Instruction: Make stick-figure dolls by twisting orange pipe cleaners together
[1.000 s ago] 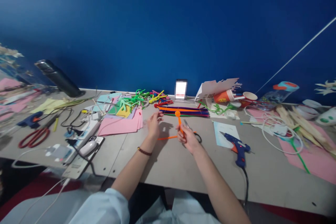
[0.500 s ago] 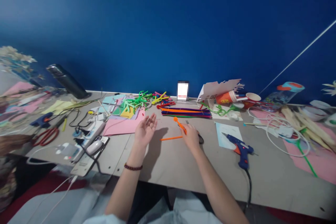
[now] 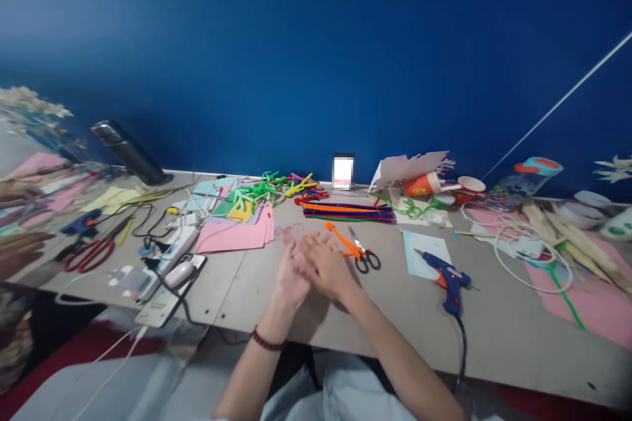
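My left hand (image 3: 290, 276) is turned palm up above the table's near middle, its fingers partly covered. Laid across it is my right hand (image 3: 326, 266), palm down with the fingers stretched out and slightly blurred; the palms touch and no object shows between them. Just right of the hands lies an orange pipe cleaner shape (image 3: 338, 234) with a round tip. Beside it, scissors with black handles (image 3: 365, 258) rest on the table. A bundle of coloured pipe cleaners (image 3: 348, 212) lies beyond the hands.
Pink paper sheets (image 3: 232, 237) and bent green pipe cleaners (image 3: 264, 189) lie to the left, near a power strip (image 3: 170, 255). On the right, a blue glue gun (image 3: 451, 279) trails its cord over the table edge. A co-worker's hand (image 3: 22, 253) shows at far left.
My right hand has left the orange pipe cleaner shape on the table and moved left onto my left hand. My left hand has shifted right. The scissors are now uncovered.
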`<state>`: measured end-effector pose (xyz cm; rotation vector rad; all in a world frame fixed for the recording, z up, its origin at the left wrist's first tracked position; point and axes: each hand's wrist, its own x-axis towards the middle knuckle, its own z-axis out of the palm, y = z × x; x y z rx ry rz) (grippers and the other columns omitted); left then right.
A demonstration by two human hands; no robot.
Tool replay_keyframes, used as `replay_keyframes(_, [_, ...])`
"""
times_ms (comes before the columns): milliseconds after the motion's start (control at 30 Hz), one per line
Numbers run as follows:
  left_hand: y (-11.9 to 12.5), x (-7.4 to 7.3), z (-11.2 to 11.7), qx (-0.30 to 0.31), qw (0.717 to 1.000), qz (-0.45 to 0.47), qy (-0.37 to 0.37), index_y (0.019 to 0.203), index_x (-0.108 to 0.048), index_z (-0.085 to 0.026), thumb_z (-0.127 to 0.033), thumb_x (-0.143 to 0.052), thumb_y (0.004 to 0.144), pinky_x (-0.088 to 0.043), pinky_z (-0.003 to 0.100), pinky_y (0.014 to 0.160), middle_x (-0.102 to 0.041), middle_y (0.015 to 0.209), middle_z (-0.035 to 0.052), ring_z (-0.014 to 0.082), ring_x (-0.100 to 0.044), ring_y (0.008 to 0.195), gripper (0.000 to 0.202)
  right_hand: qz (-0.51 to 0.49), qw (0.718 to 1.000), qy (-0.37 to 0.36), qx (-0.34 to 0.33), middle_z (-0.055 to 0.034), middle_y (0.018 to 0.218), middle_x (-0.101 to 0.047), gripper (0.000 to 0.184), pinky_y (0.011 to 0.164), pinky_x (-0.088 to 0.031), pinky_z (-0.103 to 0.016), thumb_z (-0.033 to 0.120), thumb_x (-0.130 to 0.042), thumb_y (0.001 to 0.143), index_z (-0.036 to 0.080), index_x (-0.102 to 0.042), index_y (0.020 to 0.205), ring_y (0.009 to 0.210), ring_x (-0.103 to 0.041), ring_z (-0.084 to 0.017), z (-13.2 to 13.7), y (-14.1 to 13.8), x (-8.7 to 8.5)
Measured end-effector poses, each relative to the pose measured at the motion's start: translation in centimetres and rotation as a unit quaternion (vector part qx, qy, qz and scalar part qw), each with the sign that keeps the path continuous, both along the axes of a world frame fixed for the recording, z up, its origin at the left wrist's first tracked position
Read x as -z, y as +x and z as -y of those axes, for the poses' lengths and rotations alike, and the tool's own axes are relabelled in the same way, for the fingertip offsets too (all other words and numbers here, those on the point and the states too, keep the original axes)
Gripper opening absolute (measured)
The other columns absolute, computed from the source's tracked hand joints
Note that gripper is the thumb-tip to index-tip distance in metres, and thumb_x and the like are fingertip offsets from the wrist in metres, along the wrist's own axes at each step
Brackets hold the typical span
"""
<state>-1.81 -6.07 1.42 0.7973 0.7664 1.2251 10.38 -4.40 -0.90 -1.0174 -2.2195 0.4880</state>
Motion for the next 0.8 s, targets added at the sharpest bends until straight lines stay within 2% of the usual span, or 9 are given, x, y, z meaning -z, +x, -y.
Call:
replay_keyframes(100, [-0.2, -1.5, 2.5, 0.020, 0.996, -0.029, 0.077, 0.139, -0.040, -0.022, -0.061, -0.015, 0.089, -0.034, 0.049, 0.104, -0.040, 0.145, 0.0120, 0.0288, -0.041, 0.131, 0.068, -0.132, 0.960, -0.093, 0.228, -0.0116, 0.140, -0.048, 0.049, 0.112, -0.006, -0.057, 0.051, -0.037, 0.090, 0.022, -0.059, 0.124, 0.138, -0.026, -0.030, -1.6, 1.5, 0.7])
replay_keyframes(167, [-0.4, -1.5, 3.8, -0.019, 0.967, -0.151, 0.206, 0.145, -0.029, -0.028, -0.060, -0.016, 0.090, -0.024, 0.047, 0.111, -0.027, 0.153, 0.0070, 0.0271, -0.026, 0.139, 0.065, -0.254, 0.916, -0.191, 0.245, -0.0126, 0.138, -0.049, 0.056, 0.111, -0.016, -0.054, 0.059, -0.033, 0.089, 0.021, -0.061, 0.120, 0.137, -0.030, -0.028, -1.8, 2.3, 0.4])
replay_keyframes(200, [-0.4, -1.2, 4.1, -0.029, 0.928, -0.254, 0.270, 0.145, -0.029, -0.029, -0.058, -0.025, 0.090, -0.016, 0.048, 0.114, -0.023, 0.154, 0.0057, 0.0277, -0.019, 0.142, 0.063, -0.317, 0.890, -0.260, 0.201, -0.0122, 0.134, -0.053, 0.060, 0.109, -0.025, -0.051, 0.062, -0.028, 0.089, 0.022, -0.061, 0.120, 0.133, -0.037, -0.027, -1.5, 2.4, 0.0])
replay_keyframes(267, [-0.2, -0.1, 4.1, -0.001, 0.802, -0.452, 0.390, 0.141, -0.039, -0.032, -0.056, -0.045, 0.085, -0.001, 0.053, 0.114, -0.028, 0.152, 0.0055, 0.0329, -0.014, 0.142, 0.062, -0.397, 0.821, -0.408, 0.039, -0.0105, 0.128, -0.058, 0.067, 0.099, -0.039, -0.047, 0.066, -0.016, 0.089, 0.026, -0.058, 0.122, 0.123, -0.050, -0.024, -0.1, 2.2, -1.2])
replay_keyframes(367, [-0.2, 1.7, 3.2, -0.009, 0.642, -0.616, 0.457, 0.141, -0.037, -0.033, -0.052, -0.050, 0.085, 0.004, 0.055, 0.112, -0.037, 0.148, 0.0069, 0.0330, -0.022, 0.140, 0.061, -0.450, 0.750, -0.480, -0.067, -0.0126, 0.116, -0.065, 0.076, 0.089, -0.047, -0.045, 0.069, -0.009, 0.086, 0.023, -0.061, 0.117, 0.113, -0.057, -0.025, 2.1, 1.8, -2.6])
replay_keyframes(433, [-0.4, 2.4, 2.6, -0.021, 0.604, -0.659, 0.448, 0.142, -0.035, -0.031, -0.050, -0.051, 0.085, 0.001, 0.056, 0.112, -0.036, 0.148, 0.0083, 0.0334, -0.025, 0.139, 0.062, -0.503, 0.751, -0.427, -0.032, -0.0112, 0.122, -0.062, 0.067, 0.092, -0.045, -0.043, 0.066, -0.017, 0.088, 0.024, -0.061, 0.117, 0.116, -0.055, -0.025, 2.7, 2.2, -2.9])
replay_keyframes(567, [-1.3, 3.8, 2.0, -0.004, 0.627, -0.662, 0.411, 0.135, -0.046, -0.027, -0.036, -0.050, 0.087, -0.020, 0.050, 0.110, -0.050, 0.137, 0.0126, 0.0298, -0.045, 0.126, 0.049, -0.557, 0.778, -0.282, 0.074, -0.0079, 0.128, -0.058, 0.045, 0.102, -0.038, -0.044, 0.055, -0.038, 0.087, 0.025, -0.060, 0.112, 0.123, -0.050, -0.024, 2.6, 4.8, -1.9])
replay_keyframes(633, [-1.6, 4.7, 1.9, -0.002, 0.636, -0.672, 0.380, 0.126, -0.055, -0.025, -0.025, -0.046, 0.089, -0.029, 0.050, 0.104, -0.061, 0.121, 0.0122, 0.0288, -0.053, 0.115, 0.038, -0.510, 0.811, -0.258, 0.123, -0.0067, 0.119, -0.063, 0.035, 0.103, -0.037, -0.044, 0.050, -0.046, 0.086, 0.025, -0.063, 0.105, 0.118, -0.053, -0.024, 2.7, 5.9, -1.1])
replay_keyframes(800, [-1.4, 6.0, 1.4, -0.026, 0.592, -0.733, 0.334, 0.120, -0.056, -0.017, -0.016, -0.040, 0.090, -0.042, 0.038, 0.076, -0.066, 0.097, 0.0121, 0.0253, -0.058, 0.091, 0.035, -0.287, 0.917, -0.170, 0.219, -0.0066, 0.107, -0.066, 0.023, 0.099, -0.040, -0.043, 0.039, -0.052, 0.085, 0.025, -0.066, 0.095, 0.108, -0.057, -0.024, 3.0, 7.0, 0.9])
